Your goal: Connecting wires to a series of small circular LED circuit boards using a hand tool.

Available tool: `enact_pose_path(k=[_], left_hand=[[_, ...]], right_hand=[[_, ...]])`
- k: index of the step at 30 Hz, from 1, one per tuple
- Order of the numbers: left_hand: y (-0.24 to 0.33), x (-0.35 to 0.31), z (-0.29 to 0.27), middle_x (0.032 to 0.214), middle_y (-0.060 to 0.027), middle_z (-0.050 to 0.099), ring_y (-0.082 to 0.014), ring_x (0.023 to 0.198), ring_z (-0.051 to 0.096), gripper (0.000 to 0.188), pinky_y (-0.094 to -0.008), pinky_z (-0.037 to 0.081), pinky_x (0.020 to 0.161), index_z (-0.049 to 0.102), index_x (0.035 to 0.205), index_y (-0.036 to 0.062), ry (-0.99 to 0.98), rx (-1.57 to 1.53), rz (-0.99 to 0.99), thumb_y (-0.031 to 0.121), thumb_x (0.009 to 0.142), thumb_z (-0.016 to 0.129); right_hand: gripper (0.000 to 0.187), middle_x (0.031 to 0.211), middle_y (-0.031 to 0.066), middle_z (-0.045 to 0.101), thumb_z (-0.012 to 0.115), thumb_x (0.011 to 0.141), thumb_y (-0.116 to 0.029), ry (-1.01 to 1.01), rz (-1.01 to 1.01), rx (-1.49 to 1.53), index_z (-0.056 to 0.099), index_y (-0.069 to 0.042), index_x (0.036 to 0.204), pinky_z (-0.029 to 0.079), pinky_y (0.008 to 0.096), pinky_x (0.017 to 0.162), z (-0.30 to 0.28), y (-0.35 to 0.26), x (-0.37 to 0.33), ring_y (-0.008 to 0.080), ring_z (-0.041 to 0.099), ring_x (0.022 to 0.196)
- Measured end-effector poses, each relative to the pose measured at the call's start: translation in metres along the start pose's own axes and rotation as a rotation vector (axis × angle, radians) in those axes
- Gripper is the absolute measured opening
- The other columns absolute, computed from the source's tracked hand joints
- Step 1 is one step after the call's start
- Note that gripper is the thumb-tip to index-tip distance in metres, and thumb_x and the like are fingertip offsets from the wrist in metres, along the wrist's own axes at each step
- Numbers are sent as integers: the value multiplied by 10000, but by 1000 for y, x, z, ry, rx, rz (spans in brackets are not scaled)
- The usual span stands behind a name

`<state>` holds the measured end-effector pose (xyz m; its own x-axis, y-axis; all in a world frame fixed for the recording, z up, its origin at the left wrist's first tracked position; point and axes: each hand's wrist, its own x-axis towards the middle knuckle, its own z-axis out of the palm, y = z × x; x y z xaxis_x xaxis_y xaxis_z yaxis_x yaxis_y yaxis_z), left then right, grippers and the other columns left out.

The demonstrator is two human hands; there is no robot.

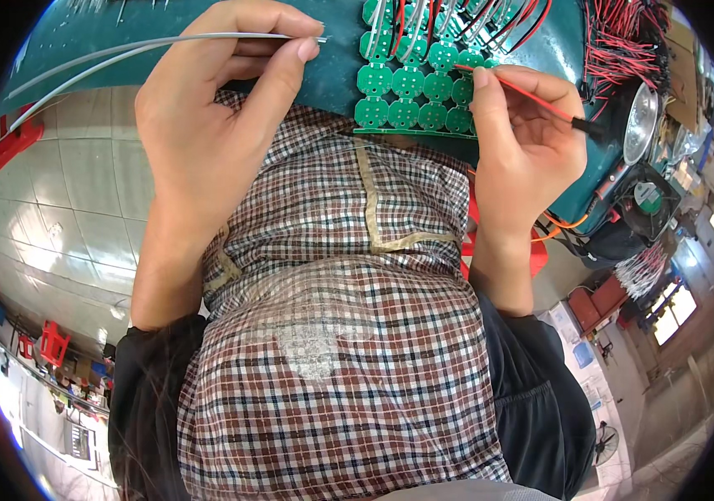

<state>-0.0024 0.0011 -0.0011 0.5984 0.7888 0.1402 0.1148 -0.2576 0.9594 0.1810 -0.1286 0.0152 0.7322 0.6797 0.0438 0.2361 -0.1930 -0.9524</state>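
My left hand (210, 125) pinches a pair of thin grey wires (156, 43) between thumb and fingertips. Their short ends poke out past the fingertips, and their long ends trail off leftward beyond the table edge. In my right hand (528, 134) is a red and black wire lead (541, 100) with a black end piece. Its red tip reaches over the right side of a panel of green circuit boards (407, 81). The panel lies near the table's front edge, between my hands. White, red and black wires (436, 21) stand on its far rows.
A large bundle of red and black wires (624, 46) lies at the right of the green table (307, 92). Beside it are a round metal dish (641, 121) and a black fan (647, 199). A red stool (14, 146) stands left of the table.
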Motion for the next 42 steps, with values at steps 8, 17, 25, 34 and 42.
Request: enact_pose_path(k=[8,17,25,34,42], left_hand=[[13,0,0,1042,-132,697,-182,927,710,124,-247,564,794,652,1046,-63,-20,27,-4,-73,922,651],[28,7,11,1013,-119,694,-166,887,691,131,-241,557,756,694,1000,-50,-111,104,21,-99,881,673],[27,10,30,929,-81,696,-139,830,669,136,-245,543,727,709,954,-10,-140,244,223,-87,843,711],[19,10,43,909,-78,700,-140,805,675,136,-252,556,701,704,949,0,-69,307,256,-69,834,723],[11,14,50,757,-60,640,-245,667,644,196,-332,488,567,668,904,106,6,341,330,13,752,748]], right_hand=[[136,827,29,662,751,807,56,-65,-280,-216,691,-13,908,475,192,575,1,2,2,56,592,633],[140,784,73,712,792,798,-9,-215,-239,-294,738,7,926,539,228,567,-2,-2,21,121,696,638],[180,862,43,714,761,846,19,-234,-127,-248,730,33,1023,516,195,645,0,-8,17,66,658,713],[127,835,7,692,745,875,4,-209,-83,-249,681,23,983,475,168,630,2,-4,17,23,587,686],[129,854,32,703,733,911,-42,12,-132,-87,699,18,1020,502,189,650,-36,5,35,66,640,722]])
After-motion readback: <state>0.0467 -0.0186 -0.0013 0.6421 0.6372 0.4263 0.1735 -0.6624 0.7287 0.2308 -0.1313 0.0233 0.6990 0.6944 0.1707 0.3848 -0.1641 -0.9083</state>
